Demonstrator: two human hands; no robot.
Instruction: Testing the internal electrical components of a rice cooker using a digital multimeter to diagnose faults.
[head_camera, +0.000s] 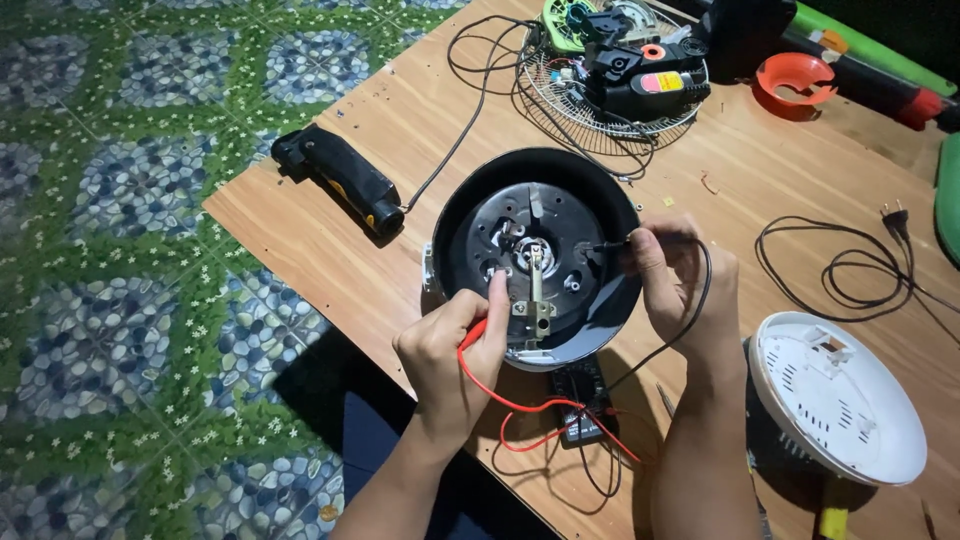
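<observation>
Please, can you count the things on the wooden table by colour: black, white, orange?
Black: 3, the round appliance body, the handheld tool, the motor unit
White: 1, the round cover
Orange: 1, the plastic ring
Total: 5

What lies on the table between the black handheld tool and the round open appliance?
In the head view, only a thin black cable crosses the wood between the black handheld tool and the round open appliance.

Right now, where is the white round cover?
In the head view, the white round cover lies on the wooden table at the lower right, just past the right hand and below the loose black cord.
</observation>
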